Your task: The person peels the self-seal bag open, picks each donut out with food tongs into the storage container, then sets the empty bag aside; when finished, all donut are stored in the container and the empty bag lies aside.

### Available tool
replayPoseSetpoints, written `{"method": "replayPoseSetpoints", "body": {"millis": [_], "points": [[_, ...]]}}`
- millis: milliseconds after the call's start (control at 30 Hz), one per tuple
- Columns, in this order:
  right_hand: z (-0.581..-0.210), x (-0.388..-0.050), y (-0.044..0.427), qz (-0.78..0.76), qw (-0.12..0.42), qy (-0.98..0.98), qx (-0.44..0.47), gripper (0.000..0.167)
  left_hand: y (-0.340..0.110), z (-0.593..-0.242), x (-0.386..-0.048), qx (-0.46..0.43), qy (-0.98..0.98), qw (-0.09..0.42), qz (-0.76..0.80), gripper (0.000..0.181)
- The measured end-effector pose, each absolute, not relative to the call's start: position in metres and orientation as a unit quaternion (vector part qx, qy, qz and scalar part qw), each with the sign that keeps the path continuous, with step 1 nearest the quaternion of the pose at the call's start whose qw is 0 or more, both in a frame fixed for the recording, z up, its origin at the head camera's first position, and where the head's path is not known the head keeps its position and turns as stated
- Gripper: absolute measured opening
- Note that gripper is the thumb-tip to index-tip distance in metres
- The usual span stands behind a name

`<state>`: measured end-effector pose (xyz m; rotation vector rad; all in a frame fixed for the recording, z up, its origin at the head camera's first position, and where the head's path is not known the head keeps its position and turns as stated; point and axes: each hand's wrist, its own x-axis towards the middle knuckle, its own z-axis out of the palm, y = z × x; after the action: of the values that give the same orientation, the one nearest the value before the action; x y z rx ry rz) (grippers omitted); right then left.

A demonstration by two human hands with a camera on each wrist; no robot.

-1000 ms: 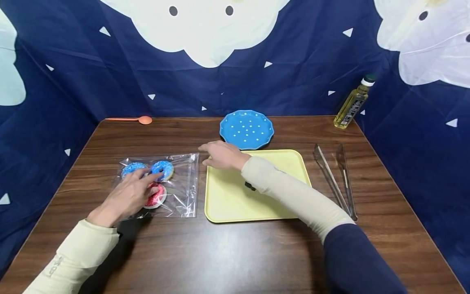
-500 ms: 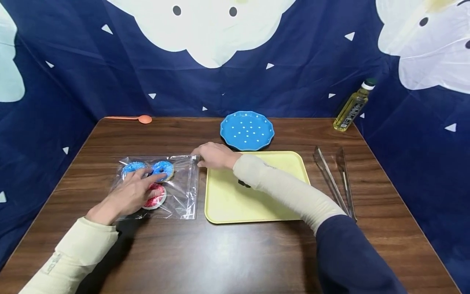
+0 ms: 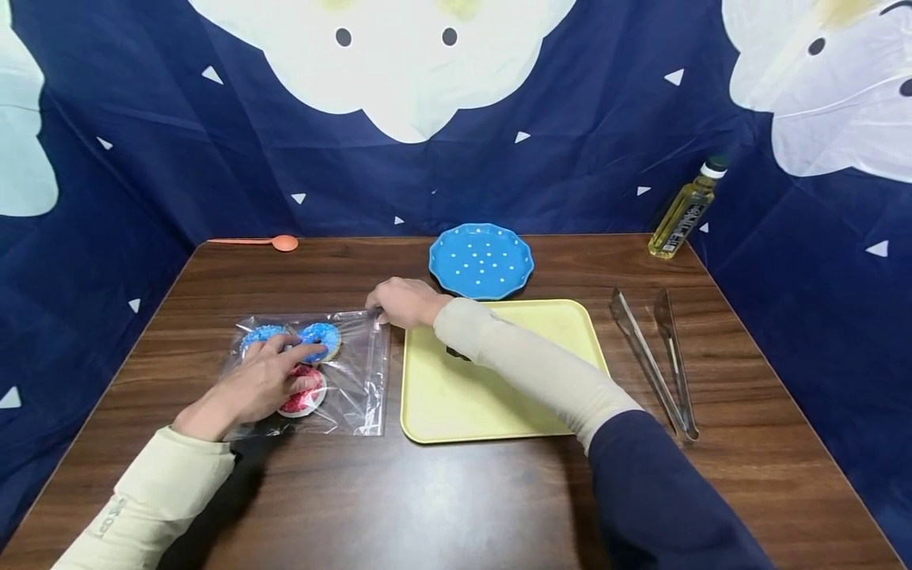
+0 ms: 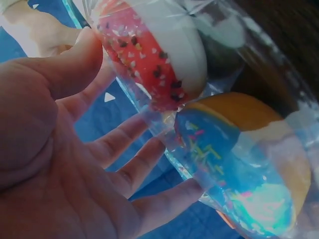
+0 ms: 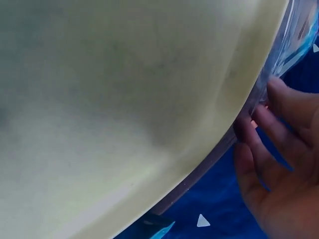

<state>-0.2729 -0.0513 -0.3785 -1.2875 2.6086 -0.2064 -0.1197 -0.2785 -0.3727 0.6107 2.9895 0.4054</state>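
A clear zip bag (image 3: 351,376) lies flat on the left of the table. Through its film show a blue doughnut (image 3: 324,334), a second blue doughnut (image 3: 260,334) and a red doughnut (image 3: 313,399). My left hand (image 3: 258,383) rests on the bag over the doughnuts, fingers spread; the left wrist view shows the fingertips against the film beside the sprinkled red doughnut (image 4: 142,50). At the bag's far right corner, my right hand (image 3: 404,302) pinches the zip end between thumb and fingers. The fingertips are partly hidden from the head view.
Right of the bag lies a yellow tray (image 3: 492,404), under the right forearm. Behind it sits a blue dotted plate (image 3: 480,261). Metal tongs (image 3: 651,364) lie at the right, an oil bottle (image 3: 682,215) stands back right, and an orange spoon (image 3: 283,243) lies back left.
My right hand has moved left from above the tray to the bag's far corner, and its fingers have closed there. My left hand has stayed on the bag.
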Motion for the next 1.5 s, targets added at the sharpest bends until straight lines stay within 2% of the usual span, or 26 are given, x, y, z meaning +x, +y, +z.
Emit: {"method": "replayPoseSetpoints", "body": {"millis": [233,400,500,600,1233,1500], "points": [[-0.383,-0.281,-0.060,-0.035,0.133,0.884,-0.447,0.029,-0.277,-0.371,-0.121,0.191,0.972,0.049,0.129,0.050],[-0.386,-0.282,-0.064,-0.040,0.102,0.878,-0.466,0.007,-0.279,-0.370,-0.123,0.193,0.971,0.059,0.131,0.051],[-0.387,-0.281,-0.065,-0.049,0.075,0.873,-0.480,0.031,-0.281,-0.369,-0.123,0.188,0.971,0.064,0.131,0.052],[-0.386,-0.282,-0.065,-0.038,0.050,0.868,-0.493,0.040,-0.283,-0.370,-0.121,0.183,0.972,0.066,0.132,0.053],[-0.381,-0.288,-0.046,0.002,0.010,0.865,-0.501,0.033,-0.287,-0.373,-0.121,0.157,0.973,0.071,0.150,0.053],[-0.384,-0.297,-0.027,-0.021,0.024,0.867,-0.498,0.027,-0.289,-0.374,-0.121,0.161,0.971,0.079,0.157,0.054]]}}
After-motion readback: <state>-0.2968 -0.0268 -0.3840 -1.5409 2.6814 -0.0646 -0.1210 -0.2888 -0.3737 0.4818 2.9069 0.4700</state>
